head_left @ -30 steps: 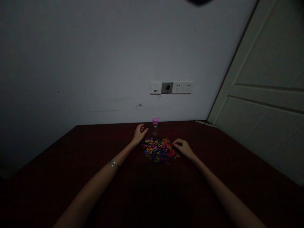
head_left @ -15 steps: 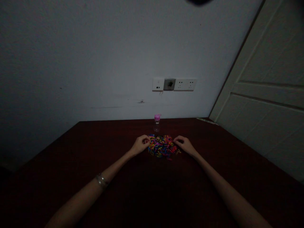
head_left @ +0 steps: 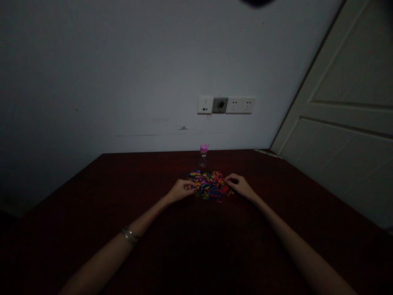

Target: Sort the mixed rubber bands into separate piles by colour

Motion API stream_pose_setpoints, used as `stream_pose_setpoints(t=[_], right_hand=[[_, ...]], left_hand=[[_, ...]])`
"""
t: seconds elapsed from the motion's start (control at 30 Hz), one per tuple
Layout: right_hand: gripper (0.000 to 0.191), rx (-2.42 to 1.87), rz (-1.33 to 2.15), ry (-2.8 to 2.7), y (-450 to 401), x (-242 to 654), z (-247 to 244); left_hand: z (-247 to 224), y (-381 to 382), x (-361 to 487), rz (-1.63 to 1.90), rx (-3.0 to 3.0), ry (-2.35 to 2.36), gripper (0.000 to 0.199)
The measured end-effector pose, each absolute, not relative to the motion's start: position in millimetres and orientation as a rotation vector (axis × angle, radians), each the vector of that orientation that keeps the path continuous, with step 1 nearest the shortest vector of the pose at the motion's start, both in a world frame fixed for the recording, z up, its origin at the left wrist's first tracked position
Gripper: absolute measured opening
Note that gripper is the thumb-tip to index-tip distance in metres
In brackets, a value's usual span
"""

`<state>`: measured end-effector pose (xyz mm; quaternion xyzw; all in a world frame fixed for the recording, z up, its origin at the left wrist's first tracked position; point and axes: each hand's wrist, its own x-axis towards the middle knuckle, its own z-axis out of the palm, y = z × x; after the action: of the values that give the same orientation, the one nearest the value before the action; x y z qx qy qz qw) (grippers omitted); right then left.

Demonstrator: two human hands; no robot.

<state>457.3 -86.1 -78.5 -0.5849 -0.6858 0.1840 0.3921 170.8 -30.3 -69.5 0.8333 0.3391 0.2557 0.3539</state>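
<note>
one bottle [head_left: 203, 159], one multicoloured pile [head_left: 211, 185], two hands [head_left: 179, 191] — four wall plates [head_left: 204, 105], one door [head_left: 344, 119]

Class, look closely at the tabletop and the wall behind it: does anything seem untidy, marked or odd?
Yes. The small colourful pieces lie loose in a heap on the table, not in a container. Dark scuffs mark the otherwise pale wall. The bottle stands upright.

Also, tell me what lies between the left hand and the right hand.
The pile of small coloured pieces, spread on the table between left hand and right hand, as the head view shows.
</note>
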Motion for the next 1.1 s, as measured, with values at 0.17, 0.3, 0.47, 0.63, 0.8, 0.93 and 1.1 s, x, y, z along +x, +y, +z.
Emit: stream_pose_setpoints(t=[0.17,0.3,0.47,0.63,0.8,0.93,1.1], right_hand=[[0.019,-1.505,0.527,-1.759,-91,459,-67],[0.019,-1.506,0.634,-1.775,-97,454,-52],[0.018,-1.462,0.766,-1.883,-108,436,-43],[0.015,-1.449,0.726,-2.058,-118,423,-42],[0.013,-1.542,0.714,-2.16,-125,426,-38],[0.012,-1.538,0.761,-2.237,-128,428,-36],[0.012,-1.561,0.731,-2.288,-130,425,-36]], left_hand=[[-73,-29,171,0.591,2.184,0.885,0.028],[-79,-26,171,0.551,2.227,0.922,0.029],[-79,-26,171,0.534,2.274,0.918,0.027],[-75,-28,171,0.531,2.287,0.918,0.024],[-73,-30,171,0.557,2.259,0.925,0.021],[-69,-29,172,0.568,2.204,0.883,0.02],[-54,-30,171,0.478,2.187,0.856,0.016]])
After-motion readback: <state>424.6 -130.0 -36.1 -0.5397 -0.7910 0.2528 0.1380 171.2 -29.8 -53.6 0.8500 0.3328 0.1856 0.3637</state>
